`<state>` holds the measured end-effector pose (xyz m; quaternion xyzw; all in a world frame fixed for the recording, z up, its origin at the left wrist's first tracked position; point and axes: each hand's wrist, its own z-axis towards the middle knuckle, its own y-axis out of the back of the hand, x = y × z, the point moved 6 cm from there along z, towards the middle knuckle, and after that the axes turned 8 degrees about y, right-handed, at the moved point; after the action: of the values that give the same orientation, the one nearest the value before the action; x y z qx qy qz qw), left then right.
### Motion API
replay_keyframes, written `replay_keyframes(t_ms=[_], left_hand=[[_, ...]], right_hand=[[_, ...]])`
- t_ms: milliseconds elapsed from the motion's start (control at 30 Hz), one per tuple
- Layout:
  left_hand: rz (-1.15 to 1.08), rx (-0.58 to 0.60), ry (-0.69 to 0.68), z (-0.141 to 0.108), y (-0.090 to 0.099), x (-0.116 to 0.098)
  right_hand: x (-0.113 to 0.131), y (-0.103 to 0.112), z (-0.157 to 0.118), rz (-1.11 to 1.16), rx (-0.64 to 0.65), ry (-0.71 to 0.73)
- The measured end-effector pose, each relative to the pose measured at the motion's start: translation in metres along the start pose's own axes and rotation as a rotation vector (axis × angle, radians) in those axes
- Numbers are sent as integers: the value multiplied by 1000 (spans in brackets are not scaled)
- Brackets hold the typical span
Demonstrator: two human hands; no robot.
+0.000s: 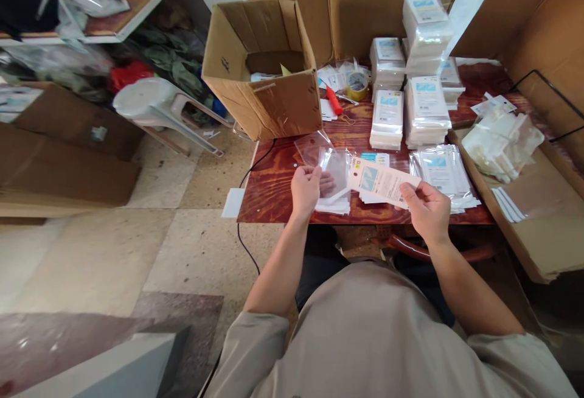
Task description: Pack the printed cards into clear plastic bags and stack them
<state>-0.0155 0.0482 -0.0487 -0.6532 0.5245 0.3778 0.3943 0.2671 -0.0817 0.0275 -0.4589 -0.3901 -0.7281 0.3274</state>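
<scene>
My left hand (306, 190) is closed on a clear plastic bag (336, 170), with its fingers showing through the film. Between the thumb and fingers of my right hand (427, 208) is a printed card (381, 183) with a blue picture, tilted so that its far end reaches the bag. Under the card, a pile of similar cards (371, 197) lies on the table, partly covered. Below the bag are white-edged sleeves (335, 206). Right of the card sits a pile of bagged cards (440, 170), partly behind my right hand.
On the reddish wooden table (269, 173) stand an open carton (283, 106), stacks of packed cards (426, 106), a tape roll (356, 84) and a red-handled tool (334, 101). A cardboard tray (524, 246) flanks the right edge. Left are a stool (146, 103) and a black cable (244, 246).
</scene>
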Motion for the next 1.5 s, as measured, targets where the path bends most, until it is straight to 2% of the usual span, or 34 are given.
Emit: replay_keyframes(t_ms=[67, 167, 267, 400, 567, 833, 1000, 1067, 1133, 1233, 1300, 1367, 1500], left_hand=[[-174, 105, 115, -6, -18, 4], [-269, 143, 211, -15, -34, 6], [-280, 75, 161, -18, -36, 4], [-264, 49, 67, -22, -35, 3], [-201, 95, 32, -33, -38, 2], [-203, 225, 48, -56, -41, -2], [-231, 328, 72, -70, -53, -4], [-247, 335, 81, -73, -57, -2], [-260, 337, 90, -73, -58, -1], [-305, 291, 91, -68, -50, -3], [-322, 270, 89, -67, -46, -5], [-304, 309, 103, -70, -47, -4], [-231, 434, 91, -80, -58, 2]], right_hand=[[-8, -10, -7, 189, 66, -204], [-17, -18, -14, 294, 134, -344], [-27, -16, -16, 312, 149, -407], [-39, -11, -11, 338, 101, -446], [-41, -15, 0, 359, 74, -391], [-35, -21, -1, 268, -130, -243], [-24, -39, 0, 224, -182, -50], [-17, -45, 3, 142, -158, 5], [-8, -50, 7, 95, -42, 50], [2, -56, 9, 207, 325, 51], [2, -56, 6, 297, 494, -3], [-2, -54, 6, 297, 474, -42], [-10, -49, 9, 225, 225, -30]])
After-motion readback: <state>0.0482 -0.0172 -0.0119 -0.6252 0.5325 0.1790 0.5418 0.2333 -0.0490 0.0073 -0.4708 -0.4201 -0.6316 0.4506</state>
